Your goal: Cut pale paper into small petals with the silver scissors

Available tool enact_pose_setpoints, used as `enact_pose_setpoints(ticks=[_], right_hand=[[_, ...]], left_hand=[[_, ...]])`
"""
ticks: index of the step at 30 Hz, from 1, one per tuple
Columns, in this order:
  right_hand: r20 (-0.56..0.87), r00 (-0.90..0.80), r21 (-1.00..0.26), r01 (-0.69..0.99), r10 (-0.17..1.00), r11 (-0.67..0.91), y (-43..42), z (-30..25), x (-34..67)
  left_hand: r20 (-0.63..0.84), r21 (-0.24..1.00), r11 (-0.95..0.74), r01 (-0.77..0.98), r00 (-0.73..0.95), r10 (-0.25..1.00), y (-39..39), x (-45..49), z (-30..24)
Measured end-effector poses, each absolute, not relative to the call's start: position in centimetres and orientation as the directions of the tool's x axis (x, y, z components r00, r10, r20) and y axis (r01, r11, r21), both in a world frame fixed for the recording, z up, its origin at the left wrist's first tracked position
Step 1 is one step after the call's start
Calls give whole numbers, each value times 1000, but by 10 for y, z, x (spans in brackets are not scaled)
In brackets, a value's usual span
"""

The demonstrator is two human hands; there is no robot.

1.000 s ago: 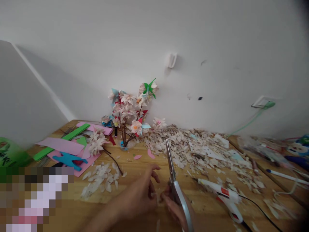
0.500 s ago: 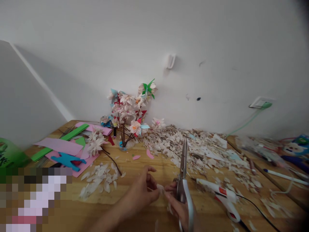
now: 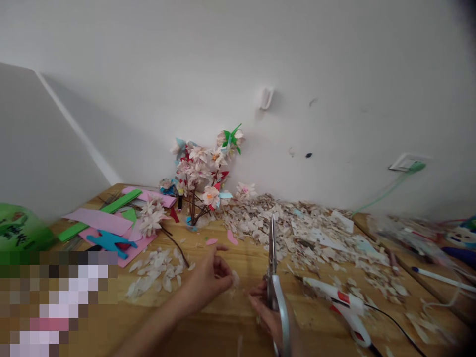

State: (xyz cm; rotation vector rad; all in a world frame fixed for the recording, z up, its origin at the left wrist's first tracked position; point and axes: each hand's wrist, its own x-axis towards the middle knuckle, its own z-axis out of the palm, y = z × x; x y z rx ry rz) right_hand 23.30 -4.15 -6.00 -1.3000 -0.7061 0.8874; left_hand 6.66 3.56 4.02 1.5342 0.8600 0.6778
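Note:
My left hand (image 3: pixel 212 275) pinches a small pale petal (image 3: pixel 235 278) between thumb and fingers, above the wooden tabletop. In my right hand (image 3: pixel 269 310) is a pair of scissors (image 3: pixel 274 277) with grey handles, its blades pointing away from me and looking nearly closed. A gap separates the two hands. Left of my left hand lies a loose pile of whitish petals (image 3: pixel 158 270). Beyond it, a pale flower (image 3: pixel 151 217) on a brown stem rests on the table. The tips of the scissors reach toward a wide heap of dry petal scraps (image 3: pixel 256 213).
A white glue gun (image 3: pixel 342 302) with a black cord lies at the right. Flowers on stems (image 3: pixel 201 171) stand by the wall. Pink paper (image 3: pixel 98 220), green strips and blue paper lie at the left, near a green bag (image 3: pixel 24 228). A pen (image 3: pixel 442 277) is far right.
My left hand has drawn left with the petal, away from my right hand. The scissors have shifted slightly left, and the whole view has moved a little.

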Motion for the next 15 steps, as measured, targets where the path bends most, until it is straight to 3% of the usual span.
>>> enact_pose_setpoints(ticks=[3, 5, 8, 10, 15], right_hand=[[-59, 503, -989, -146, 862, 18, -41, -58, 230], [-60, 504, -992, -124, 862, 3, -42, -56, 228], [-50, 500, -996, -87, 864, -7, -43, -50, 224], [-34, 493, -998, -59, 869, -6, -43, -43, 221], [-12, 472, -999, 36, 882, -33, -41, -21, 226]], left_hand=[[6, 943, -155, 295, 450, 893, 48, 35, 46], [39, 836, -223, 502, 352, 935, 55, 10, 46], [20, 447, -223, 866, 239, 971, 59, -22, 44], [46, 309, -194, 931, 190, 981, 58, -32, 45], [201, 340, -335, 879, 280, 939, 49, -24, 48]])
